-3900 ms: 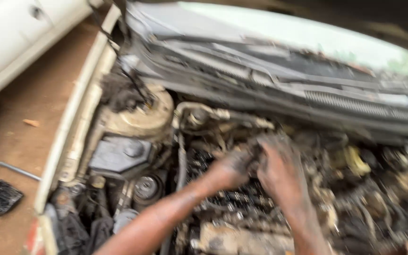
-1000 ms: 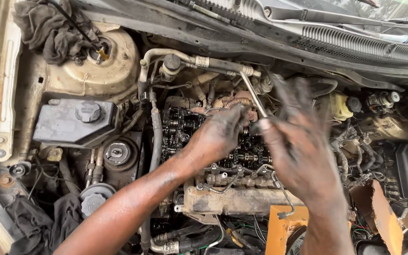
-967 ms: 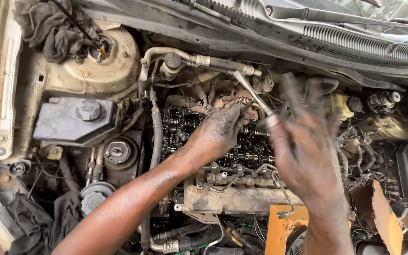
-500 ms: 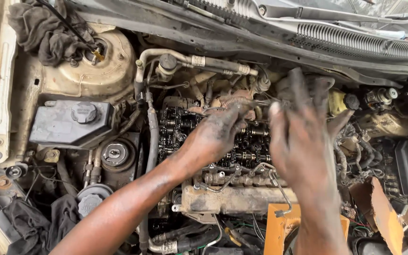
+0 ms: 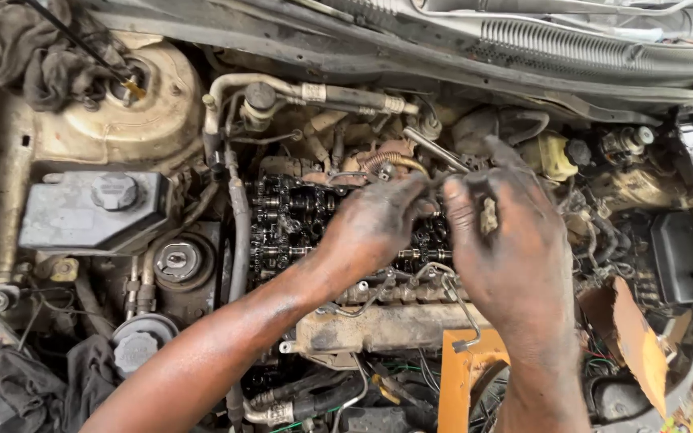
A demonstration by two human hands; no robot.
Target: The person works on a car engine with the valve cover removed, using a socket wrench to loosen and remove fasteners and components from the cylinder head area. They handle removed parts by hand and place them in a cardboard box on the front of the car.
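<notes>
Dark rag (image 5: 30, 52) on strut tower, grey reservoir (image 5: 94, 212), yellow cap (image 5: 553, 154), orange panel (image 5: 463, 381)

Your left hand (image 5: 374, 228) lies on the open cylinder head (image 5: 298, 220) at centre, with your right hand (image 5: 511, 248) just beside it at 3 o'clock. The metal rod (image 5: 435, 150) runs at 12 o'clock of both. The fluid reservoir (image 5: 94, 212) sits at 9 o'clock, the rag (image 5: 30, 52) at 10 o'clock.

Open engine bay, viewed from above. Exposed cylinder head (image 5: 298, 220) at centre, covered in grime. Left hand (image 5: 374, 224) and right hand (image 5: 511, 248), both oil-blackened, are held over it, fingertips met around a slim metal tool (image 5: 435, 149). Grey reservoir (image 5: 94, 212) at left edge; dark rag (image 5: 30, 48) at upper left corner.
</notes>
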